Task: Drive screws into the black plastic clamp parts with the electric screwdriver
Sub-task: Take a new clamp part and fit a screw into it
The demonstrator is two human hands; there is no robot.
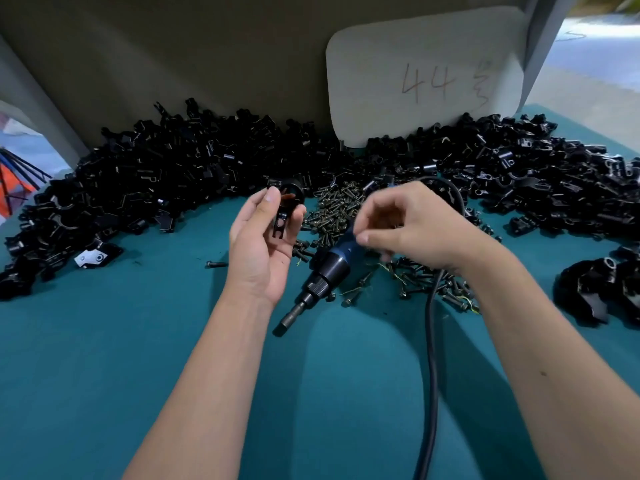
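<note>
The left hand [258, 251] holds a black plastic clamp part [288, 206] upright between thumb and fingertips, just near of the big far heap of clamp parts [166, 181]. The right hand [412, 225], fingers curled, hovers over the screw pile [341, 209]; whether it pinches a screw cannot be told. The electric screwdriver [323, 275] lies on the teal table [104, 358] between the hands, bit pointing near-left.

Teal cloth-covered worktop [104, 358]. Beige back panel [173, 57] stands upright along its far edge. White rounded card [426, 74] with handwritten "44" leans against that panel, right of centre. Orange object with dark straps [14, 188] at far left, off the worktop, partly cut off.
</note>
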